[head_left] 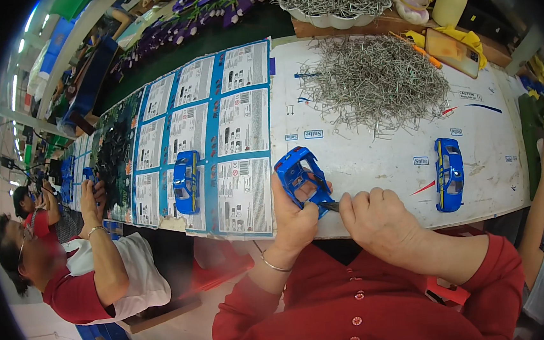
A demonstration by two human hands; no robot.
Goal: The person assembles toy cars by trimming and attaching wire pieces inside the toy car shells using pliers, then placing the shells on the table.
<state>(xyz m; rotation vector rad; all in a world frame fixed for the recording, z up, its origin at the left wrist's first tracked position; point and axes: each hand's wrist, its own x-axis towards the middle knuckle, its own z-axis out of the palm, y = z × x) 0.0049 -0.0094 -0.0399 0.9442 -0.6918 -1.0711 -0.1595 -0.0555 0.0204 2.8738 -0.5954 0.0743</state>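
Note:
My left hand (296,218) is wrapped round a blue toy car body shell (295,157), tilted with its hollow inside showing. My right hand (381,222) is closed in a fist on a tool with a dark tip (331,206), which meets the shell's lower edge; the rest of the tool is hidden in my fingers, so its kind cannot be made out. On the table to the left lies a blue toy car (187,184) with yellow side markings. A similar blue toy car (449,175) lies to the right of my right hand.
Beyond my hands spreads a tangled heap of thin bent metal wires (377,85). Behind it stands a white bowl (330,21) full of more wires. A pale squeeze bottle (450,1) and a yellow cloth (481,48) are far right. Co-workers (110,266) sit at the left; another person's arm (541,181) shows at right.

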